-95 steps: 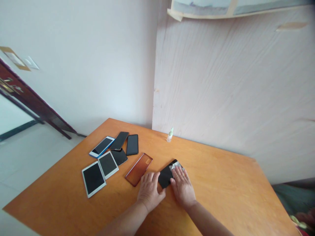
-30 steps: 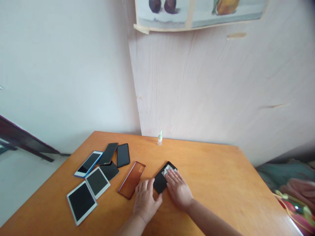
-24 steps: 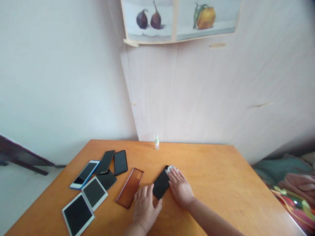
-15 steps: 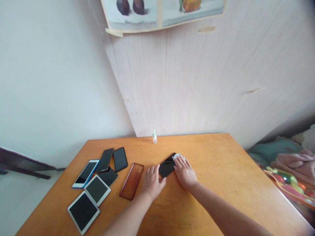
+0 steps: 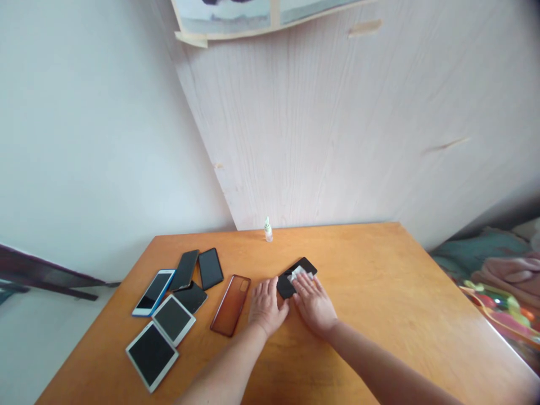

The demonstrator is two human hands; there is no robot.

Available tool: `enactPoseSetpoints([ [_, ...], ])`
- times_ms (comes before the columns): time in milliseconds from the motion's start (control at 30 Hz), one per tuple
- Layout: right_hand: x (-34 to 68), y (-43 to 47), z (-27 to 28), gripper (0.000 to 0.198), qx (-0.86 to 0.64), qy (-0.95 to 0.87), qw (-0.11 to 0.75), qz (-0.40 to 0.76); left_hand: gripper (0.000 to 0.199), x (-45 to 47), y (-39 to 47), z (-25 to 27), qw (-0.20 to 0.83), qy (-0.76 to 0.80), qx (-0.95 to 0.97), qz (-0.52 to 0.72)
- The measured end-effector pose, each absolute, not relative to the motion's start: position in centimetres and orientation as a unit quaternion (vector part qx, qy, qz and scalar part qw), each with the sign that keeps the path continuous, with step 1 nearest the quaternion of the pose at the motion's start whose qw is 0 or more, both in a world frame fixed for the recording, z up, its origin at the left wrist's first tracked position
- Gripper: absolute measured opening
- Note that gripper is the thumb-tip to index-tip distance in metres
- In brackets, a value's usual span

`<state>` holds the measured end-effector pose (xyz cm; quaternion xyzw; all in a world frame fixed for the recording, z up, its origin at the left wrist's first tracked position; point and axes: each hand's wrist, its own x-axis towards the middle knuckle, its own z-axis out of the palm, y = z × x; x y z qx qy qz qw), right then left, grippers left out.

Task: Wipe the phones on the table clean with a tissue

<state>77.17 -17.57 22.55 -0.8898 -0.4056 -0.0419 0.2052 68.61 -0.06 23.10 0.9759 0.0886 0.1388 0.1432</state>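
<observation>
A black smartphone (image 5: 310, 263) lies flat on the wooden table, tilted at an angle. At its near left corner, my left hand (image 5: 266, 306) steadies it, fingers along one side and thumb at the lower edge. My right hand (image 5: 315, 304) presses a crumpled white tissue (image 5: 297, 274) flat against the screen under its fingertips. Part of the phone is covered by the tissue and fingers. Just left of my left hand rests a translucent reddish-brown phone case (image 5: 230, 306).
Left on the table (image 5: 371, 315) lie several devices: a white tablet (image 5: 152, 355), another white tablet (image 5: 174, 319), a blue-edged phone (image 5: 153, 292) and dark phones (image 5: 211, 268). A small clear bottle (image 5: 268, 230) stands at the back edge. Toys (image 5: 502, 304) sit beyond the right edge.
My right hand has drawn the tissue from the phone's far right edge down and left onto the middle of the screen. The whole view has shifted slightly.
</observation>
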Motion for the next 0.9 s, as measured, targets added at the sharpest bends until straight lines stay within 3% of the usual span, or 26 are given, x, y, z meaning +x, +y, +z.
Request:
enactPoseSetpoints([
  [100,76.5,-17.3,22.5,0.043,-0.846,-0.490,0.209,-0.020,0.065,68.5,-0.2,23.2,0.144,0.093,0.976,0.134],
  [300,78.4,-17.1,22.3,0.045,-0.929,-0.313,0.185,-0.065,0.064,68.5,-0.1,23.0,0.152,0.093,0.973,0.145],
  [500,77.5,-16.4,22.1,0.042,-0.848,-0.490,0.199,-0.033,0.069,68.4,0.1,22.7,0.156,0.094,0.973,0.139],
  [667,79.5,-15.4,22.7,0.043,-0.933,-0.302,0.181,-0.073,0.065,68.6,-0.1,22.9,0.145,0.094,0.972,0.157],
  [900,78.6,-13.7,22.8,0.041,-0.875,-0.437,0.207,-0.034,0.062,68.7,0.2,22.6,0.146,0.092,0.973,0.155],
])
